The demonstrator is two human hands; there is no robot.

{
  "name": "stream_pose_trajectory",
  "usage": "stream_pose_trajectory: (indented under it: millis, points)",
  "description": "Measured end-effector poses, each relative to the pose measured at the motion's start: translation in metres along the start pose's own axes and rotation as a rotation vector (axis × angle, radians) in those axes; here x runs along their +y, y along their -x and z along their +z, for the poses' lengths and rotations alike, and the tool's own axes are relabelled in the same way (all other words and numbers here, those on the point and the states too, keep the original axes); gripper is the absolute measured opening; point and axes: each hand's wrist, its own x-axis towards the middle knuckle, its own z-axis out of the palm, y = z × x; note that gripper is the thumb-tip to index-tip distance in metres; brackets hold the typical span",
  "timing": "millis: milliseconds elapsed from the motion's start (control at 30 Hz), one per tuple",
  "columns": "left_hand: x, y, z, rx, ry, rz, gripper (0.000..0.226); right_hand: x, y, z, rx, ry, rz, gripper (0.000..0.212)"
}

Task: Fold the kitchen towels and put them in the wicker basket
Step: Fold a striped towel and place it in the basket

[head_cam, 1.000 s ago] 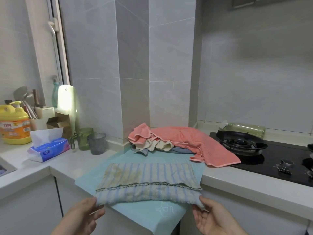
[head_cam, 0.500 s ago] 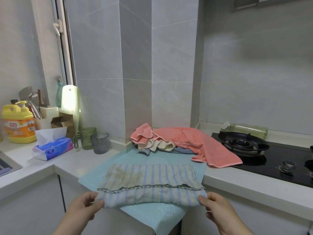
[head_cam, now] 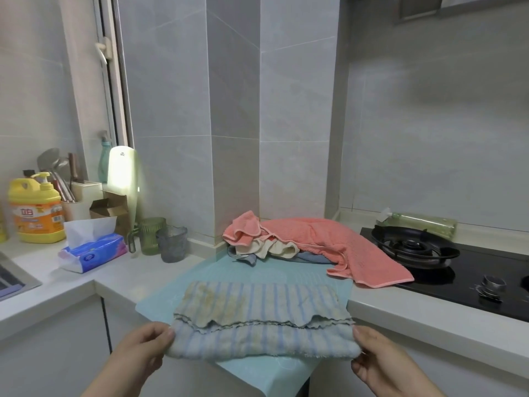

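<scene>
A blue-and-white striped kitchen towel (head_cam: 257, 310), folded over on itself, lies on a light blue mat (head_cam: 274, 270) at the counter's corner. My left hand (head_cam: 143, 351) pinches its near left corner and my right hand (head_cam: 380, 362) pinches its near right corner, lifting the near edge off the mat. Behind it sits a heap of unfolded towels: a pink towel (head_cam: 320, 239) over a cream cloth (head_cam: 274, 247) and a blue cloth (head_cam: 309, 257). No wicker basket is in view.
A gas hob (head_cam: 415, 247) with a black glass top is at the right, with a green bottle (head_cam: 420, 224) lying behind it. At the left stand two glasses (head_cam: 163, 239), a tissue pack (head_cam: 91, 250), a yellow detergent bottle (head_cam: 35, 210) and a utensil holder (head_cam: 77, 202).
Both hands have shifted their hold from under the towel's near corners to pinching them, and the near edge has risen slightly. The view has tilted upward a little.
</scene>
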Motion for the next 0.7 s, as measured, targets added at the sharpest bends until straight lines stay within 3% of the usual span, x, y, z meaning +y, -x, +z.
stream_pose_trajectory:
  millis: [100,233,333,467,533,600,633,700]
  points:
    - [-0.008,0.000,-0.007,0.083,0.275,-0.037,0.017,0.003,-0.002,-0.007,-0.018,-0.178,0.035,0.016]
    - [-0.009,-0.002,-0.009,0.067,0.354,-0.056,0.017,0.006,-0.009,-0.009,-0.022,-0.153,0.041,0.020]
    - [-0.007,0.002,-0.005,0.010,0.270,-0.145,0.025,0.003,-0.007,-0.004,-0.034,-0.011,0.139,0.026]
    - [0.001,0.010,0.001,-0.013,0.100,-0.243,0.025,0.003,-0.002,-0.007,0.018,0.378,0.221,0.030]
    - [0.001,0.005,-0.001,0.097,-0.112,-0.176,0.021,0.003,-0.005,-0.007,0.123,0.535,0.113,0.029]
    - [0.002,0.002,0.000,0.181,-0.404,0.002,0.018,0.001,-0.006,-0.003,0.240,0.647,-0.145,0.014]
    - [0.004,0.003,0.003,0.187,-0.473,0.108,0.017,0.000,-0.005,0.002,0.255,0.724,-0.283,0.007]
    - [0.007,0.003,0.010,0.107,-0.611,0.300,0.025,-0.002,-0.003,0.011,0.182,0.962,-0.493,0.015]
